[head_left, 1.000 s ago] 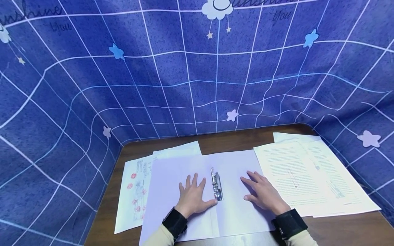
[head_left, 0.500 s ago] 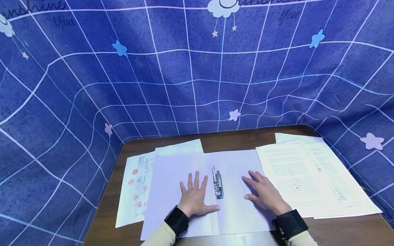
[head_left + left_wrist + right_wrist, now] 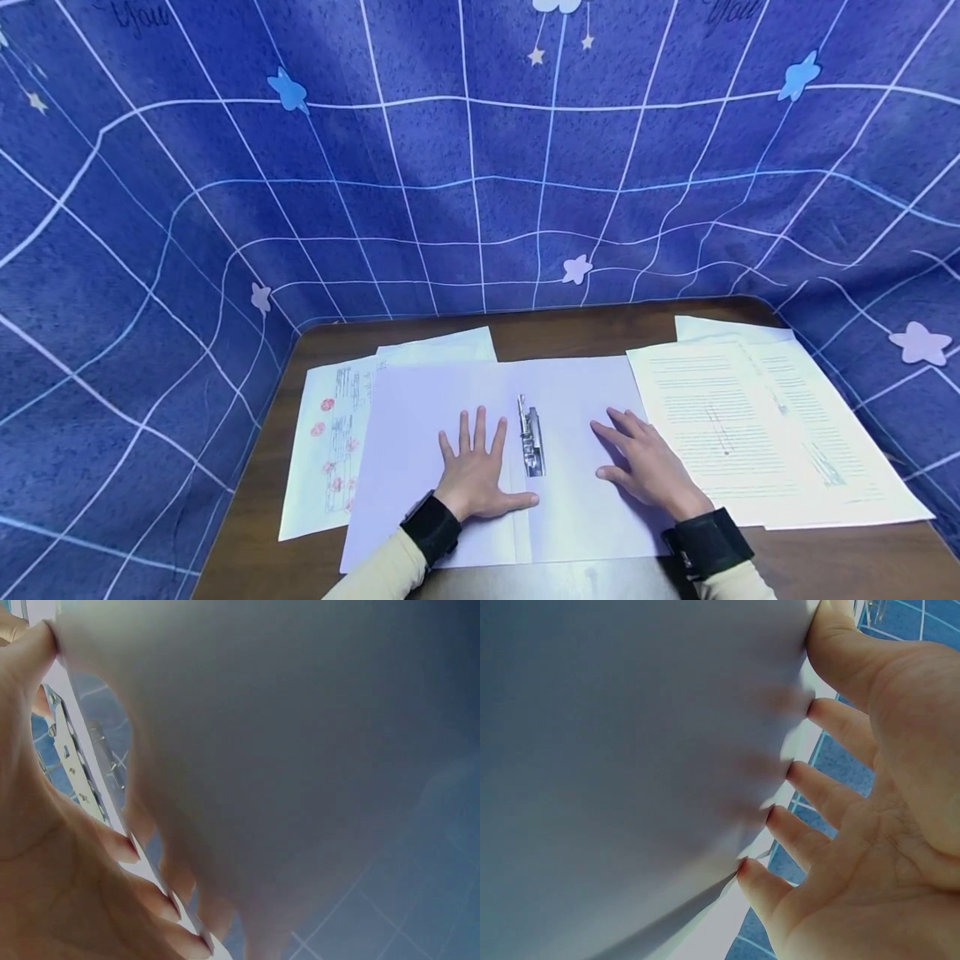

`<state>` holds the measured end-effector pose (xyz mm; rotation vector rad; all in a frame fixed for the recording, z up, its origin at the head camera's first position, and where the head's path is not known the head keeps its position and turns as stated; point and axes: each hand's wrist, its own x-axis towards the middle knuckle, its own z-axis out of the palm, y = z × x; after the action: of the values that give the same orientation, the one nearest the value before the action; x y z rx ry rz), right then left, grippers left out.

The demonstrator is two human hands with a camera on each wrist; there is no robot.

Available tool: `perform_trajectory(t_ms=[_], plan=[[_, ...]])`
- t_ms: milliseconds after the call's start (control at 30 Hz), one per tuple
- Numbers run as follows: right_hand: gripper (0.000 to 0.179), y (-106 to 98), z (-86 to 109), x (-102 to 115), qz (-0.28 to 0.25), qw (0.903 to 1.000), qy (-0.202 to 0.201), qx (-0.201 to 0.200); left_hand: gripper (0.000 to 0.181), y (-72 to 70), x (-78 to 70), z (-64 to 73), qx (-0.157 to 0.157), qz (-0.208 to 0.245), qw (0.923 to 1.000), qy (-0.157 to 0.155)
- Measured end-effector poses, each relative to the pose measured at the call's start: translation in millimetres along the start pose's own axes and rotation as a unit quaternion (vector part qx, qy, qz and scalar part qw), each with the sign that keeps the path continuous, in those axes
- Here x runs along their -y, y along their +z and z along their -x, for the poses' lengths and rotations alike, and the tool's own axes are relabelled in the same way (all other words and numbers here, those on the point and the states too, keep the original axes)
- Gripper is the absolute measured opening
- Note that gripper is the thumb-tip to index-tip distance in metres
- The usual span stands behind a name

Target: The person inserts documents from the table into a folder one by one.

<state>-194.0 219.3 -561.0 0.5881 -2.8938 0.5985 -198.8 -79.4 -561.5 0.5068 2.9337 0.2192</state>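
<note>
The folder (image 3: 573, 387) lies unfolded on the desk (image 3: 585, 332), its clip (image 3: 532, 442) between the hands; flattening it seems the step in hand; the left hand (image 3: 478, 482) rests fanned wide, the right hand (image 3: 651, 467) has fingers apart and slightly bent, neither gripping anything; next probably calls for freeing fingers for the clip; the folder hides part of the left papers (image 3: 303, 483); their print is unreadable.

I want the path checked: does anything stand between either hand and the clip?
Nothing visible does: only bare folder lies between the clip and the left hand, and between the clip and the right hand.
</note>
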Motion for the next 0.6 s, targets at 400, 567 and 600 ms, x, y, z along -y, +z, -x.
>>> perform_trajectory(t_ms=[400, 567, 600], plan=[[0.070, 1.9, -0.4, -1.8, 0.007, 1.0000, -0.006, -0.002, 0.129, -1.3, -0.7, -1.3, 0.005, -0.013, 0.9999, -0.007], [0.071, -1.3, -1.9, 0.3, 0.013, 0.9999, -0.003, 0.006, 0.129, -1.0, -1.0, -0.5, 0.006, -0.011, 0.9999, -0.009], [0.071, -2.3, -2.3, 0.7, 0.016, 0.9998, 0.000, 0.009, 0.129, -0.8, -1.0, -0.3, 0.006, -0.010, 0.9999, -0.009]])
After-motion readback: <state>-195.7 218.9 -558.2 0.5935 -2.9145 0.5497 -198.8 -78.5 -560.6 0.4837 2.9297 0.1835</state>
